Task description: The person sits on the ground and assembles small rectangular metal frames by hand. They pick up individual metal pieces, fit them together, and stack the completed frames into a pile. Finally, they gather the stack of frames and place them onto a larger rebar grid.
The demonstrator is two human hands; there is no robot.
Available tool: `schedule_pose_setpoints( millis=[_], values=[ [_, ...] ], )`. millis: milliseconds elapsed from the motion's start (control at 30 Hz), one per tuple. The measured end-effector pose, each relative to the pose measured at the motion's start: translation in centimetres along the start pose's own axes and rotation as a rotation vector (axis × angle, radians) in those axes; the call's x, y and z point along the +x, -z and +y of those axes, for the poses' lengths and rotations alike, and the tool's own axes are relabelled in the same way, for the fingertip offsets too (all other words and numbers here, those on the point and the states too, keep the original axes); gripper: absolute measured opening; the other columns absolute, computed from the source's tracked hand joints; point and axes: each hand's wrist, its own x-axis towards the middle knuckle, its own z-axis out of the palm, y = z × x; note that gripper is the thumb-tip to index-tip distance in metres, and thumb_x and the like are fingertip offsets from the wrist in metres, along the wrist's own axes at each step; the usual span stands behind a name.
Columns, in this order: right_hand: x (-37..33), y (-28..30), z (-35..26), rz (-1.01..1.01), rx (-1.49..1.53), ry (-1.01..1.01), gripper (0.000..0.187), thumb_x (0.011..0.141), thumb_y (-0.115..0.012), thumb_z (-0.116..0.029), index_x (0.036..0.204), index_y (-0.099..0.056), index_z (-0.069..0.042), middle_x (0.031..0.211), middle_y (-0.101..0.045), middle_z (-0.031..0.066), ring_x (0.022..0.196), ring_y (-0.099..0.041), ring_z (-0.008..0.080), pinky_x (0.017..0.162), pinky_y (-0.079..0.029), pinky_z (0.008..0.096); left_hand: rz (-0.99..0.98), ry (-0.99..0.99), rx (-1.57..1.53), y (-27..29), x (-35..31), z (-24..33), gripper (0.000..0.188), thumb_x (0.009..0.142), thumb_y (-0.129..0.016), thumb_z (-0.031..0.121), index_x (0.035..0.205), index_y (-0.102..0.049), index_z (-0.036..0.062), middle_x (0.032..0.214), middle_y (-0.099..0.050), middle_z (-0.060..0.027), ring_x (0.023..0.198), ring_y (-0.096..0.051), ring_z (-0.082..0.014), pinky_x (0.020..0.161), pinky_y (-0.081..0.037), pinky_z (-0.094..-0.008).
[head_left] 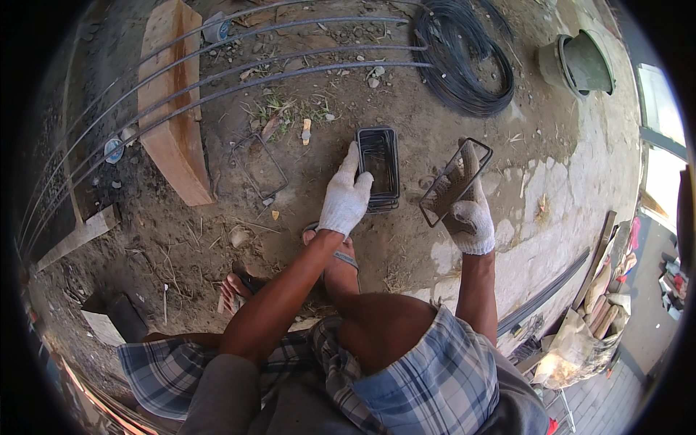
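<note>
Both my hands wear white knitted work gloves. My left hand (pixel 346 199) is at the left side of a stack of rectangular rebar stirrups (pixel 394 163) on the dirt, its forefinger along the edge and its thumb over the bars. To the right, my right hand (pixel 467 214) holds a single rebar stirrup (pixel 487 155), tilted, with the fingers behind it and the thumb in front. Another thin rectangular wire frame (pixel 279 174) lies on the ground, left of the stack.
Long steel bars (pixel 290 72) cross a wooden beam (pixel 170 138) at the far left. A coil of dark wire (pixel 500 94) lies beyond the stack, with a bucket (pixel 554 65) at the far right. More thin rods (pixel 544 290) lie beside my right knee.
</note>
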Motion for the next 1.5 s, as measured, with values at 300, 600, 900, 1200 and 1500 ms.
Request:
schedule_pose_setpoints(
  millis=[300,600,900,1200,1500],
  values=[
    [4.1,-5.1,-3.4,0.082,-0.416,0.048,0.048,0.105,-0.069,-0.017,0.15,-0.057,-0.006,0.096,-0.062,0.0038,0.076,-0.057,0.0157,0.072,-0.053,0.0322,-0.001,0.002,-0.003,0.3,0.0,-0.3,0.068,0.105,-0.061,0.015,0.168,-0.037,0.0004,0.166,-0.048,-0.0279,0.155,-0.047,-0.0399,0.125,-0.039,-0.0395],
    [1.8,-7.0,-6.8,0.381,-1.738,0.3,0.022,0.102,-0.071,-0.014,0.12,-0.08,-0.007,0.111,-0.077,0.0176,0.106,-0.074,0.0312,0.094,-0.057,0.0365,-0.004,-0.015,-0.012,-0.2,0.0,0.0,0.066,0.104,-0.059,0.014,0.166,-0.039,-0.0018,0.165,-0.049,-0.0288,0.155,-0.047,-0.0405,0.126,-0.038,-0.0398],
    [2.0,2.4,-2.8,0.269,-0.652,-0.063,0.032,0.109,-0.059,-0.02,0.132,-0.068,0.0,0.121,-0.075,0.0142,0.103,-0.075,0.0223,0.096,-0.059,0.0358,0.02,-0.079,0.045,-0.6,0.2,-1.1,0.069,0.105,-0.061,0.014,0.168,-0.036,-0.0006,0.165,-0.052,-0.0255,0.154,-0.05,-0.0351,0.123,-0.039,-0.0364],
    [4.7,2.2,2.4,0.541,-1.128,0.236,0.028,0.108,-0.066,-0.021,0.125,-0.071,0.0,0.111,-0.078,0.0147,0.098,-0.076,0.0221,0.09,-0.061,0.0376,0.034,-0.04,0.085,0.1,-0.2,0.0,0.068,0.106,-0.062,0.012,0.168,-0.038,0.0006,0.163,-0.054,-0.0269,0.152,-0.052,-0.0374,0.12,-0.043,-0.037],
    [11.9,6.9,7.5,0.733,-1.358,0.178,0.064,0.096,-0.073,-0.058,0.13,-0.074,-0.003,0.115,-0.078,0.0243,0.109,-0.076,0.0427,0.098,-0.058,0.0491,0.013,-0.085,0.035,0.2,0.0,-0.6,0.068,0.105,-0.061,0.013,0.168,-0.037,0.0007,0.164,-0.049,-0.0294,0.154,-0.047,-0.0413,0.125,-0.038,-0.0402]
  ],
)
